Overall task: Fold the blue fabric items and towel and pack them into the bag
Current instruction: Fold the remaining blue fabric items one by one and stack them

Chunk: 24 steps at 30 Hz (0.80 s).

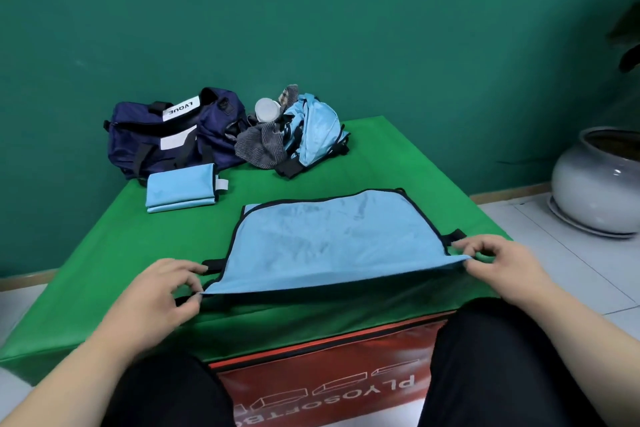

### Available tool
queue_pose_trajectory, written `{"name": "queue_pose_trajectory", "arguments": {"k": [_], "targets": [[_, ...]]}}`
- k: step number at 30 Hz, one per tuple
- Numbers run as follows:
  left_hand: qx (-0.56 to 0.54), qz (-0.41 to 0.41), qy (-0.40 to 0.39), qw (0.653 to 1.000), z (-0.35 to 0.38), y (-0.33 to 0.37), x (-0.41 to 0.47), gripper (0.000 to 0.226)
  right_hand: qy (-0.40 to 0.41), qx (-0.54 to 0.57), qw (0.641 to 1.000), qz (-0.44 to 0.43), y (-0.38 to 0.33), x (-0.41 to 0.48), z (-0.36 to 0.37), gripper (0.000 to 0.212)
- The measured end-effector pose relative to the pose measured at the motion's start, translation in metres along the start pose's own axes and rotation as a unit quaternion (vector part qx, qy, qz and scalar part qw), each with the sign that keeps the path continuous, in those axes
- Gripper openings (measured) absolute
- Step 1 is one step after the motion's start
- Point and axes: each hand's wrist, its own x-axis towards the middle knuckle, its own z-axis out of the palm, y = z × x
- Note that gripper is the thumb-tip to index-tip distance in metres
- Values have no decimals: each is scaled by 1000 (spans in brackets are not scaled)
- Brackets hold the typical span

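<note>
A light blue fabric sheet with black edging (329,239) lies spread on the green-covered table (104,253). My left hand (162,291) pinches its near left corner, and my right hand (498,263) pinches its near right corner, lifting the near edge slightly off the table. A folded light blue fabric item (181,191) lies at the back left. Behind it stands a navy duffel bag (169,135). To the bag's right lies a crumpled light blue fabric item (315,132) with a grey striped towel (259,146) against it.
A white round container (266,109) sits between the bag and the crumpled pile. The table's front shows a red panel with lettering (325,374). A large grey ceramic pot (599,180) stands on the tiled floor at the right. A green wall lies behind.
</note>
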Motion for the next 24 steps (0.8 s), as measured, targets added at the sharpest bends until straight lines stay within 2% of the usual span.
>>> {"name": "queue_pose_trajectory", "arguments": {"k": [3, 5, 15, 19, 23, 24], "targets": [[26, -3, -12, 1000, -10, 3, 26, 28, -12, 6, 1000, 5, -12, 28, -6, 19], [34, -12, -12, 999, -15, 3, 47, 34, -8, -8, 1000, 9, -22, 51, -9, 16], [82, -45, -36, 995, -2, -16, 157, 24, -48, -81, 994, 53, -43, 178, 15, 5], [131, -67, -42, 988, 12, -27, 195, 22, -53, -122, 989, 68, -41, 216, 33, 8], [196, -84, -46, 976, 29, -35, 221, 6, -58, -159, 983, 74, -43, 238, 47, 5], [205, -86, -48, 974, 33, -37, 224, 13, -67, -176, 979, 75, -42, 240, 50, 3]]}}
